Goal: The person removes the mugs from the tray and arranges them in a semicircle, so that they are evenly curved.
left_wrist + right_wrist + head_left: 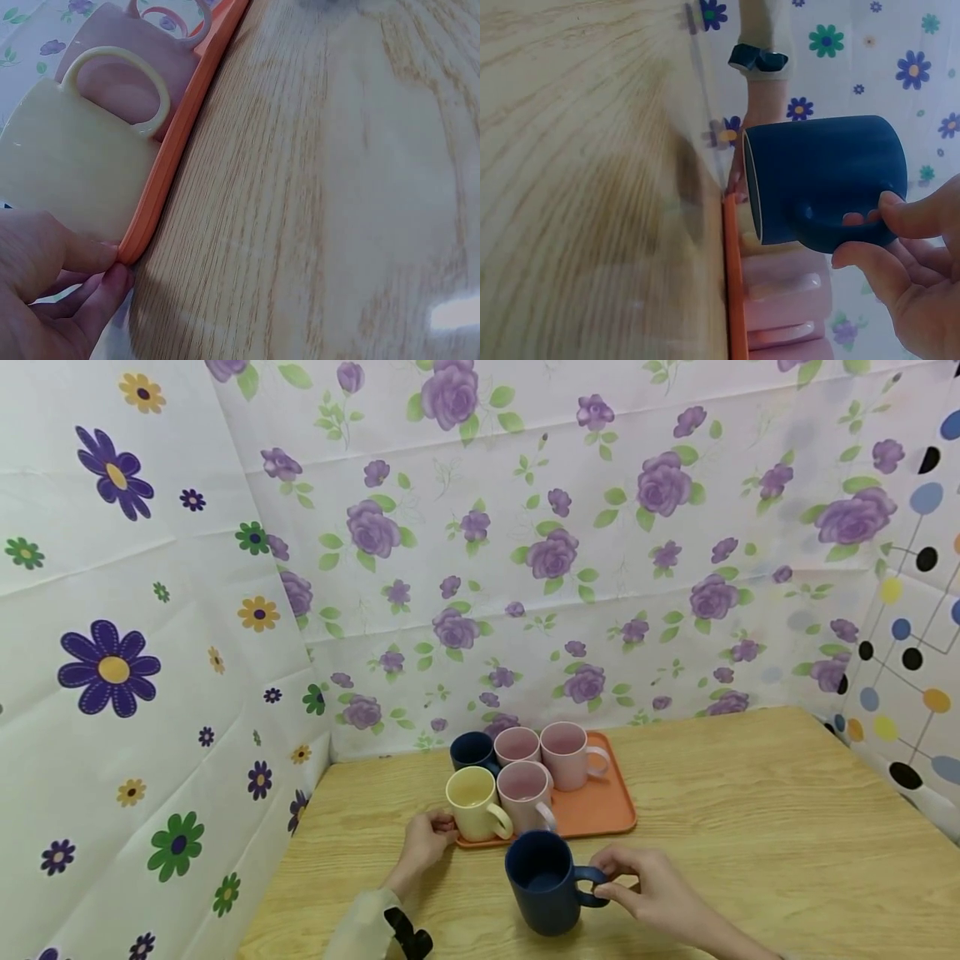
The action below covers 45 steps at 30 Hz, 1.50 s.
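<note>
My right hand (648, 889) pinches the handle of a dark blue mug (542, 889). Held upright in front of the tray, the mug is off the table, and its pale base rim shows in the right wrist view. With thumb and fingers, my left hand (60, 277) grips the near left corner of an orange tray (600, 814). On that tray a yellow mug (474, 810) stands closest to the left hand. Beside and behind it are a front pink mug (522, 789), a back pink mug (517, 745), a right pink mug (564, 760) and a second dark blue mug (472, 752), partly hidden.
The tray rests on a wood-grain table (750, 827) near its back edge. Behind hangs a sheet with purple roses (551, 556); a flower-patterned sheet (112, 668) covers the left side and a dotted sheet (922, 660) the right. Tray surface shows at its right front part.
</note>
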Each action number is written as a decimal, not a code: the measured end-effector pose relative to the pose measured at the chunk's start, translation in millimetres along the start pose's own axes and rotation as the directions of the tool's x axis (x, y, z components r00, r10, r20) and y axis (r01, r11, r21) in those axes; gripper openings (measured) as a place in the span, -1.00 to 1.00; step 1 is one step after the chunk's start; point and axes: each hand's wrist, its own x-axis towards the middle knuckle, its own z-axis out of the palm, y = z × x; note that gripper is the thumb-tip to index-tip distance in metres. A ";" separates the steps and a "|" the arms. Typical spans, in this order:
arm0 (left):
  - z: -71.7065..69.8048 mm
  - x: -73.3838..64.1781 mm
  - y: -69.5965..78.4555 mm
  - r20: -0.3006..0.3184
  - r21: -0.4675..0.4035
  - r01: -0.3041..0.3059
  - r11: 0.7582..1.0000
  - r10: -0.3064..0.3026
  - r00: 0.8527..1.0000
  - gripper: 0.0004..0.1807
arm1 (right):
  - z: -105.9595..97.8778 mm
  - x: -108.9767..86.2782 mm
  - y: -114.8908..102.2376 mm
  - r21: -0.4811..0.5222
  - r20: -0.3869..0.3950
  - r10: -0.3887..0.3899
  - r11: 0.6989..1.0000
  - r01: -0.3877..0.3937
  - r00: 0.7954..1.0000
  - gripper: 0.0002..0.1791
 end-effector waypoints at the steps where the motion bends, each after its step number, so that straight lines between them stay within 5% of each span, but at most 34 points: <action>1: -0.1 0.4 -0.1 -0.001 0.000 -0.003 1.000 0.003 1.000 -0.77 | 1.7 0.2 0.3 0.001 0.006 0.002 1.000 -0.002 1.000 -0.84; 18: -3.5 3.1 -0.4 0.025 0.010 0.009 1.000 -0.009 1.000 -0.77 | 24.7 2.4 5.0 0.057 0.127 0.006 0.998 -0.013 0.992 -0.79; 26: -3.9 3.1 -0.4 0.035 0.027 0.003 1.000 -0.004 0.999 -0.79 | 34.0 3.3 7.5 0.170 0.217 0.037 0.983 -0.075 0.975 -0.80; 45: -5.7 4.1 2.4 0.045 0.020 0.019 1.000 -0.020 0.999 -0.81 | 70.2 16.3 6.9 0.250 0.341 -0.025 0.966 -0.066 0.940 -0.77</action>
